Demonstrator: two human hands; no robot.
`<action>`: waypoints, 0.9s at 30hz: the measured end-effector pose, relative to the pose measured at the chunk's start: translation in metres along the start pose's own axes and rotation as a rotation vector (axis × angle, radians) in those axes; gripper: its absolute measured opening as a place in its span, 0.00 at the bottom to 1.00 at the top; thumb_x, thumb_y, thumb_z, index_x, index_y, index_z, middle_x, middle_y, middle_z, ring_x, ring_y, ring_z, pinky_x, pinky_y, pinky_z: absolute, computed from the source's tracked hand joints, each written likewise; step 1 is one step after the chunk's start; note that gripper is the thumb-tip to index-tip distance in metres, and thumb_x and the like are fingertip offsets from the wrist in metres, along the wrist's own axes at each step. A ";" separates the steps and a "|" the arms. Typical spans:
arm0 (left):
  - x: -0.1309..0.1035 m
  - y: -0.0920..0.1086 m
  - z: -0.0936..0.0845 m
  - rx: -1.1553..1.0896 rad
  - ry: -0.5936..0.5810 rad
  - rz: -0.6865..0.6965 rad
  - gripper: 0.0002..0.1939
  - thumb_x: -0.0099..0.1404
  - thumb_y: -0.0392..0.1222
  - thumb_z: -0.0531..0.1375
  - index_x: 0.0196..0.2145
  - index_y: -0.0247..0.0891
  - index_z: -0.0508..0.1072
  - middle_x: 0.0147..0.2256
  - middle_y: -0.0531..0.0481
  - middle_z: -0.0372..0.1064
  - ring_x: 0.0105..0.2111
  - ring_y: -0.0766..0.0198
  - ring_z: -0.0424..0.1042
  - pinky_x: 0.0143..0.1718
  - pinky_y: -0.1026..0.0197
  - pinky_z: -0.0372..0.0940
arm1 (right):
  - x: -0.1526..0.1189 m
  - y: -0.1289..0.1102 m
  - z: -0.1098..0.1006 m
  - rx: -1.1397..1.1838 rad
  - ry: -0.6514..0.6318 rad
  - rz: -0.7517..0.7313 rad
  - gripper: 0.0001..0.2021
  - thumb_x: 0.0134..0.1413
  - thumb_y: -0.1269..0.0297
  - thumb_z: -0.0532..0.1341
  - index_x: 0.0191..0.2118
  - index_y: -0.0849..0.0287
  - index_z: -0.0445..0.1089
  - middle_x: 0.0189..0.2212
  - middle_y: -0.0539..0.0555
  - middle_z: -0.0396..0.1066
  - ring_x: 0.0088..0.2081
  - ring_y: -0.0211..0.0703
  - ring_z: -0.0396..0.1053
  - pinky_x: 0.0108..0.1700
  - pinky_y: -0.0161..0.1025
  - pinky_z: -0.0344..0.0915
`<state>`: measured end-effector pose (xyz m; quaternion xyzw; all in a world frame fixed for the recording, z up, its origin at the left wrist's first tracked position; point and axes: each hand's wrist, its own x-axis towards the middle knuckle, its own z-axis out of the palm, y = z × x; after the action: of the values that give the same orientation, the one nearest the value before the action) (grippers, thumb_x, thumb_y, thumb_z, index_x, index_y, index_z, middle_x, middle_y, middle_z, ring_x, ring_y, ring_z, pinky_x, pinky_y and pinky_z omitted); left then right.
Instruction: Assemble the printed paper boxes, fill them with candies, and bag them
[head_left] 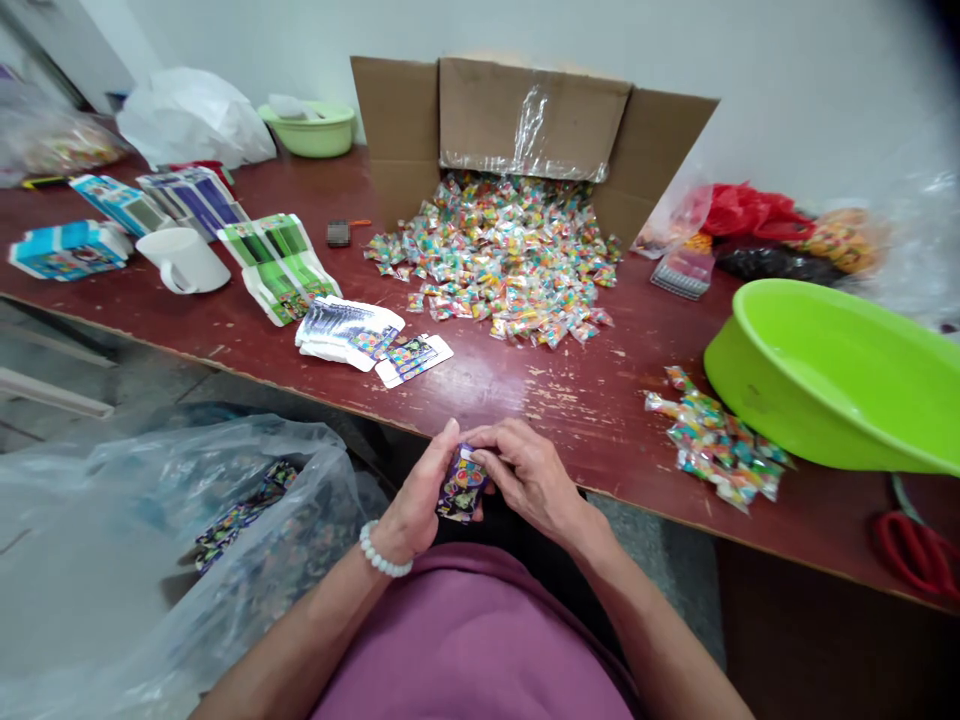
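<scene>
Gripping a small purple carton point(460, 490) straight in front of the cardboard box point(536, 115), lower than it and just off the near edge of the bench point(517, 395). Clamping the carton along its side with the fingers of the left hand point(417, 497), above a pale bead bracelet point(375, 562); pinching its upper end with the thumb and bent fingers of the right hand point(534, 472). Facing a heap of wrapped sweets point(510, 260) spilled forward from the cardboard box. Seeing, to the left front of the cardboard box, flat purple cartons point(341, 335), then green cartons point(281, 268) and a white mug point(182, 262) farther left. Seeing also, to the right of the cardboard box, a red bag point(754, 212); to its right front, a small pile of sweets point(724, 445), a green basin point(817, 370) and red-handled scissors point(919, 555).
</scene>
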<state>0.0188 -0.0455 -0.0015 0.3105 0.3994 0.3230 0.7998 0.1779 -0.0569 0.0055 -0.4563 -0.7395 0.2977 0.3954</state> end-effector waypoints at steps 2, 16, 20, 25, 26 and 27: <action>0.000 0.000 -0.001 0.025 0.023 -0.044 0.33 0.64 0.67 0.51 0.40 0.31 0.76 0.26 0.46 0.72 0.19 0.64 0.69 0.18 0.65 0.64 | 0.002 -0.002 -0.002 -0.032 -0.008 -0.008 0.12 0.66 0.66 0.54 0.46 0.53 0.74 0.36 0.55 0.74 0.38 0.44 0.70 0.43 0.41 0.66; 0.004 0.008 -0.014 -0.277 -0.044 -0.101 0.19 0.62 0.44 0.55 0.47 0.34 0.74 0.26 0.48 0.73 0.16 0.62 0.69 0.13 0.62 0.64 | -0.007 -0.002 0.029 0.328 0.070 0.154 0.10 0.60 0.63 0.62 0.47 0.52 0.73 0.50 0.55 0.71 0.52 0.48 0.68 0.54 0.46 0.63; 0.003 0.009 -0.016 -0.369 0.072 -0.048 0.15 0.62 0.42 0.58 0.45 0.36 0.73 0.28 0.50 0.73 0.22 0.63 0.73 0.19 0.64 0.67 | -0.006 0.004 0.042 0.154 0.020 0.041 0.27 0.50 0.62 0.69 0.56 0.54 0.64 0.53 0.59 0.67 0.54 0.53 0.65 0.55 0.50 0.63; 0.000 0.002 -0.028 -0.433 0.096 -0.027 0.13 0.62 0.50 0.62 0.33 0.35 0.72 0.25 0.50 0.70 0.22 0.65 0.70 0.23 0.63 0.66 | -0.002 0.006 0.051 -0.088 -0.086 -0.124 0.49 0.38 0.56 0.75 0.64 0.55 0.50 0.61 0.65 0.56 0.60 0.61 0.58 0.57 0.56 0.62; -0.001 0.000 -0.030 -0.433 0.112 0.010 0.14 0.61 0.50 0.62 0.32 0.34 0.72 0.25 0.50 0.70 0.23 0.65 0.70 0.25 0.63 0.67 | 0.000 0.006 0.053 -0.122 -0.098 -0.133 0.48 0.38 0.56 0.74 0.64 0.56 0.51 0.60 0.65 0.58 0.59 0.61 0.60 0.55 0.56 0.64; -0.002 -0.001 -0.033 -0.428 0.140 0.070 0.14 0.60 0.49 0.63 0.33 0.34 0.73 0.26 0.50 0.70 0.25 0.66 0.70 0.28 0.63 0.67 | 0.002 0.007 0.055 -0.158 -0.099 -0.144 0.46 0.40 0.56 0.73 0.63 0.56 0.52 0.59 0.65 0.59 0.57 0.61 0.62 0.54 0.55 0.65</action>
<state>-0.0094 -0.0399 -0.0179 0.1240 0.3653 0.4488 0.8061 0.1329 -0.0570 -0.0274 -0.4165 -0.8101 0.2317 0.3415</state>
